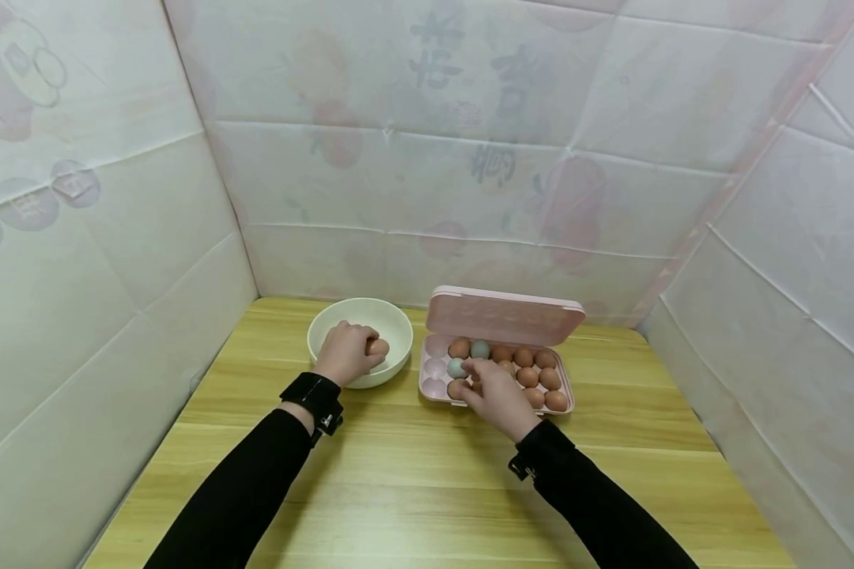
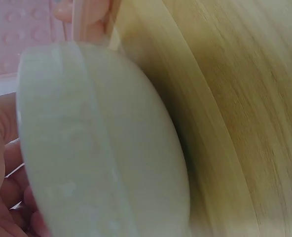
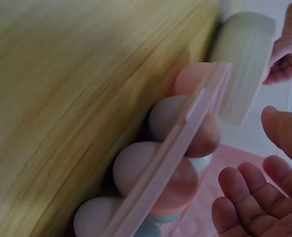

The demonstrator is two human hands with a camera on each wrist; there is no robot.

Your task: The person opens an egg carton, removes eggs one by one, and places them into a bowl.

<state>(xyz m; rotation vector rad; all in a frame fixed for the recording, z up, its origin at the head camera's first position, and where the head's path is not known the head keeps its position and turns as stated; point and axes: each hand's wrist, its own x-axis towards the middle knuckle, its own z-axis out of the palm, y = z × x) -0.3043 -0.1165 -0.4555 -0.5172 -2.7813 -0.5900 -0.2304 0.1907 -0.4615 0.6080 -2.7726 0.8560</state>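
Observation:
My left hand [image 1: 345, 353] holds a brown egg [image 1: 378, 348] between thumb and fingers, over the white bowl [image 1: 401, 325]. From the left wrist view the bowl's outer side [image 2: 106, 143] hides that egg. The pink egg carton [image 1: 427, 393] stands to the right with its lid [image 1: 505, 316] raised. Above its front left part hovers my right hand [image 1: 498, 395], fingers loosely bent, covering some eggs. The right wrist view shows nothing between its fingers [image 3: 235, 182]. Beside its fingertips lie a pale green egg [image 1: 457, 368] and a brown egg [image 1: 458, 389].
Several more brown eggs [image 1: 549, 379] fill the carton's right side, and another greenish egg [image 1: 480, 349] sits in the back row. Bare cups [image 1: 435, 367] show along the left end. White printed sheeting [image 1: 427, 182] encloses the wooden table [image 1: 398, 474] at the back and sides.

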